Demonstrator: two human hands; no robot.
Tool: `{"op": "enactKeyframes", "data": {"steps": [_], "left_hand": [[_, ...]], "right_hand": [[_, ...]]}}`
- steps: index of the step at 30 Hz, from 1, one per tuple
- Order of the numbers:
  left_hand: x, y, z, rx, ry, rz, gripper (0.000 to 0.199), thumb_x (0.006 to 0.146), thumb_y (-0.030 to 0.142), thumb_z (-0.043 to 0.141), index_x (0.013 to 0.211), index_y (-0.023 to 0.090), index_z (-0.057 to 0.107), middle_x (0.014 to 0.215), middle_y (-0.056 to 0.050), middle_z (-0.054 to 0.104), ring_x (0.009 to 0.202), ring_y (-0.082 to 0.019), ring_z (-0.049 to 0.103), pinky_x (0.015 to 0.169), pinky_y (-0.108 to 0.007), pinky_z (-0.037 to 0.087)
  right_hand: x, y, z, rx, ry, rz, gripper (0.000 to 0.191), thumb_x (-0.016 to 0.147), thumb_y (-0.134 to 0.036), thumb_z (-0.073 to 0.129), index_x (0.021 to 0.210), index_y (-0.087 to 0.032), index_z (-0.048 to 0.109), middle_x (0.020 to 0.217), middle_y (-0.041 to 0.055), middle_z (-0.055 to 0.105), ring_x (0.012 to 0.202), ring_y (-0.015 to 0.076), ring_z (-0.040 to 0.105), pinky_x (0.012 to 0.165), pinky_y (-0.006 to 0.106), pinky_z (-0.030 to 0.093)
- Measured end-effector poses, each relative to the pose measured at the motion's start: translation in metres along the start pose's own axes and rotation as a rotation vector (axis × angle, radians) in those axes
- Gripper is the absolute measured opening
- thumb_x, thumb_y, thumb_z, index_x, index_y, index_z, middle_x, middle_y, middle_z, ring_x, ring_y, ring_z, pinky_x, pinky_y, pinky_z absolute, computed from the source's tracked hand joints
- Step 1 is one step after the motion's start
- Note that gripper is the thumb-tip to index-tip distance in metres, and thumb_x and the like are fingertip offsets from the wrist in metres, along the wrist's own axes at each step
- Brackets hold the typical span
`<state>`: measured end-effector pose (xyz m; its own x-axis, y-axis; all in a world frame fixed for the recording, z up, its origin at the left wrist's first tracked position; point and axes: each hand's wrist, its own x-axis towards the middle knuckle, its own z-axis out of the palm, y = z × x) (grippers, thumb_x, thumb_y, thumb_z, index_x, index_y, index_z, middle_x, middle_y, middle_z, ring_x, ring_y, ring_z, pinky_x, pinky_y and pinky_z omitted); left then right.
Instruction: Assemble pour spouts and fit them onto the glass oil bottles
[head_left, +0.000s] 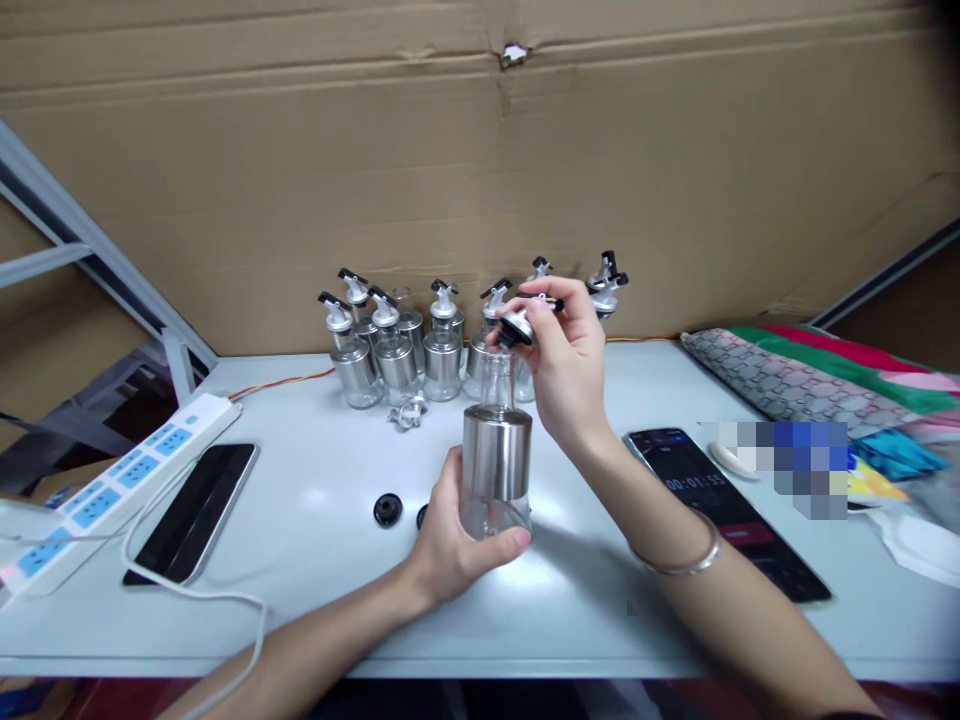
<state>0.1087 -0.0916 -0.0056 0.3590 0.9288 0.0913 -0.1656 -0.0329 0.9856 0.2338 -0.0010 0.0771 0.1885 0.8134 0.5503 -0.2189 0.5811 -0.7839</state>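
Note:
My left hand (461,540) is wrapped round the lower part of a glass bottle (497,455) with a steel sleeve, held upright above the table. In my right hand (566,360) is a silver pourer cap (519,326) with a black stopper base and black lever. The cap is tilted, its stopper just above the bottle's bare neck; I cannot tell whether they touch. Behind stand several like bottles (395,360) fitted with pourer caps, some partly hidden by my right hand. A black round stopper (388,509) lies left of my left hand, and part of another dark piece shows beside my fingers.
A small clear-and-silver piece (409,413) lies before the bottles. On the left are a white power strip (112,495), a dark phone (193,515) and a white cable. A phone showing a timer (720,510) lies right, near patterned fabric (795,375). Cardboard (300,200) backs the table.

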Motion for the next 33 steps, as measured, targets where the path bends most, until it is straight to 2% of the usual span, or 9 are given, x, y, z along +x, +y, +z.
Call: {"op": "enactKeyframes", "data": {"steps": [6,12,15,18,21,23,27,31,33], "left_hand": [[0.000,0.001,0.002,0.007,-0.015,-0.026,0.054,0.062,0.037,0.075,0.100,0.016,0.042,0.085,-0.003,0.053,0.073,-0.014,0.050,0.065,-0.026,0.039],[-0.001,0.002,0.002,-0.005,-0.052,-0.052,0.060,0.061,0.037,0.076,0.105,0.016,0.040,0.089,-0.004,0.055,0.078,-0.017,0.054,0.067,-0.028,0.041],[0.000,0.002,0.001,-0.012,-0.015,-0.030,0.060,0.061,0.039,0.076,0.104,0.017,0.041,0.087,-0.003,0.055,0.077,-0.016,0.053,0.066,-0.026,0.041],[0.001,0.002,-0.001,0.024,0.039,0.020,0.059,0.061,0.039,0.076,0.104,0.018,0.042,0.087,-0.001,0.054,0.076,-0.015,0.051,0.066,-0.025,0.041],[0.000,0.002,-0.002,0.017,0.049,0.032,0.060,0.061,0.039,0.077,0.106,0.019,0.042,0.086,0.000,0.053,0.074,-0.014,0.051,0.066,-0.025,0.041],[-0.001,0.002,-0.002,-0.017,0.045,0.029,0.061,0.062,0.040,0.076,0.107,0.019,0.042,0.086,-0.001,0.054,0.074,-0.015,0.052,0.067,-0.027,0.042],[-0.001,0.003,-0.003,-0.091,0.086,0.076,0.064,0.063,0.041,0.076,0.112,0.019,0.041,0.093,-0.003,0.055,0.080,-0.017,0.055,0.070,-0.029,0.044],[0.003,0.004,-0.005,-0.100,0.117,0.110,0.063,0.063,0.037,0.075,0.113,0.020,0.041,0.095,-0.003,0.055,0.079,-0.016,0.054,0.068,-0.028,0.044],[0.004,0.005,-0.006,-0.093,0.124,0.125,0.059,0.064,0.036,0.074,0.111,0.019,0.042,0.094,-0.003,0.055,0.078,-0.015,0.054,0.068,-0.028,0.044]], "right_hand": [[0.002,0.003,-0.001,-0.054,-0.035,0.034,0.005,0.087,-0.026,0.053,0.083,-0.024,0.053,0.071,-0.0035,0.055,0.058,0.0089,0.055,0.057,0.025,0.047],[0.000,0.001,0.000,-0.055,-0.138,0.097,0.008,0.086,-0.026,0.052,0.079,-0.023,0.054,0.060,-0.0049,0.050,0.052,0.0090,0.047,0.050,0.023,0.041],[-0.003,0.001,0.003,-0.019,-0.175,0.097,0.010,0.088,-0.034,0.051,0.087,-0.025,0.056,0.061,-0.0048,0.050,0.053,0.0102,0.049,0.054,0.026,0.043],[-0.007,0.001,0.006,0.066,-0.244,0.144,0.025,0.091,-0.046,0.044,0.100,-0.028,0.058,0.064,-0.0034,0.053,0.055,0.0121,0.051,0.056,0.028,0.043],[-0.012,0.001,0.008,0.148,-0.313,0.171,0.040,0.090,-0.058,0.036,0.108,-0.029,0.058,0.073,-0.0011,0.055,0.062,0.0138,0.054,0.060,0.031,0.046],[-0.016,0.002,0.009,0.182,-0.334,0.164,0.043,0.089,-0.061,0.034,0.106,-0.029,0.056,0.081,0.0002,0.056,0.069,0.0147,0.057,0.065,0.033,0.048],[-0.025,0.007,0.011,0.177,-0.370,0.143,0.037,0.084,-0.054,0.050,0.114,-0.032,0.044,0.104,0.0019,0.054,0.084,0.0174,0.059,0.071,0.036,0.051],[-0.031,0.009,0.014,0.022,-0.394,0.038,0.065,0.071,-0.044,0.069,0.124,-0.035,0.032,0.130,0.0049,0.039,0.112,0.0239,0.051,0.076,0.037,0.054],[-0.033,0.009,0.016,-0.004,-0.388,0.015,0.069,0.070,-0.041,0.071,0.127,-0.037,0.031,0.136,0.0046,0.032,0.112,0.0237,0.051,0.077,0.037,0.054]]}}
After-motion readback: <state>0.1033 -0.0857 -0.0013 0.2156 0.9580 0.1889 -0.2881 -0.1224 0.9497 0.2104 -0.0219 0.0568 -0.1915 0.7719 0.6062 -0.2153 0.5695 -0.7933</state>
